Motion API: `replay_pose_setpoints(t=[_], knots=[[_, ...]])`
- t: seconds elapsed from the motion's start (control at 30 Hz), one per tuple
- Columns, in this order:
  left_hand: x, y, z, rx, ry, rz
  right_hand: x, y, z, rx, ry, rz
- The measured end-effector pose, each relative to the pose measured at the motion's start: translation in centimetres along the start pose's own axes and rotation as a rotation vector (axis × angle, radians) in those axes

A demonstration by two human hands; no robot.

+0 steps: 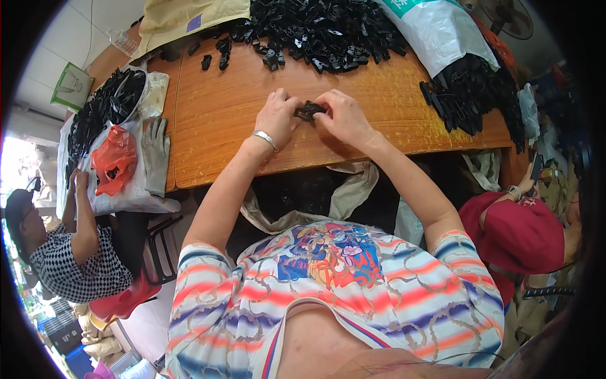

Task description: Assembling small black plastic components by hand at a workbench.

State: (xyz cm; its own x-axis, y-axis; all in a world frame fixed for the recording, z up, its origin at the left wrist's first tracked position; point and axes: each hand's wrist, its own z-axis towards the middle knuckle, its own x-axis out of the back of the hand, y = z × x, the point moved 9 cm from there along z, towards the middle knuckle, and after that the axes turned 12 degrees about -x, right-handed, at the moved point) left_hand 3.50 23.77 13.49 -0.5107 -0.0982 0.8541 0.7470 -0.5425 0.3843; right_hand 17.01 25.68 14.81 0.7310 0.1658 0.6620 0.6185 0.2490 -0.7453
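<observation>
Over the near part of the wooden table, my two hands meet at a small black plastic piece, which looks like a clip. My left hand, with a silver bangle at the wrist, pinches its left side. On the other side the fingers of my right hand are closed on the same piece. Fingertips cover parts of it, so its exact shape is hard to make out. A large heap of similar black plastic pieces lies beyond my hands, with a few loose black pieces at its left.
A white sack spills long black parts at the right. Further left are a red plastic bag, grey gloves and a seated co-worker. An open cloth bag hangs below the table edge. Another person is at right.
</observation>
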Motion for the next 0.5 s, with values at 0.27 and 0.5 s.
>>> replay_pose_setpoints(t=[0.27,0.5], knots=[[-1.3,-1.7,0.2,0.082,-0.056,-0.121,-1.9,-0.9,0.2,0.124,-0.039,-0.084],[-1.3,-2.0,-0.2,0.131,-0.081,-0.250,-2.4,-1.5,0.3,0.141,-0.083,-0.311]])
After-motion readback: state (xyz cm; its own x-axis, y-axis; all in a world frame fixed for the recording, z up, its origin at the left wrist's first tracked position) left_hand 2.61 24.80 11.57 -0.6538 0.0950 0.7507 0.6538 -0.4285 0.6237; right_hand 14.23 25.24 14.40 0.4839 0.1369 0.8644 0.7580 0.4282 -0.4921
